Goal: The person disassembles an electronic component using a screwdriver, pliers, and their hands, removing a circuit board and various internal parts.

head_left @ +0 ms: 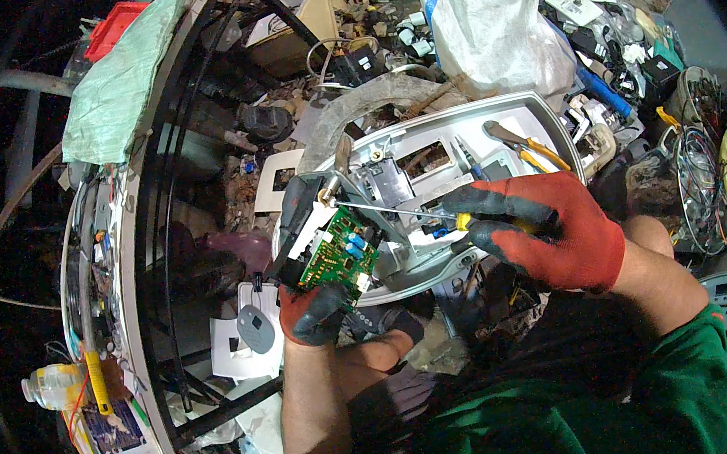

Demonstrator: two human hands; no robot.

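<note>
My left hand (315,313), in a red and black work glove, grips a dark device part with a green circuit board (339,254) on its face. Small blue components stand out on the board. In my right hand (548,231), gloved the same way, is a screwdriver (397,211) with a yellow and black handle. Its long thin shaft points left, and the tip reaches the upper edge of the board's assembly. Whether it sits in a screw cannot be made out. Beneath both hands lies a large white plastic housing (560,134), used like a tray.
Pliers (520,144) with orange handles lie in the housing. A white sack (493,26) stands behind it, with scrap heaped around. At left are a metal rack, a hammer (95,375) with a yellow grip and a plastic bottle (51,387). Tangled wires (703,185) hang at right.
</note>
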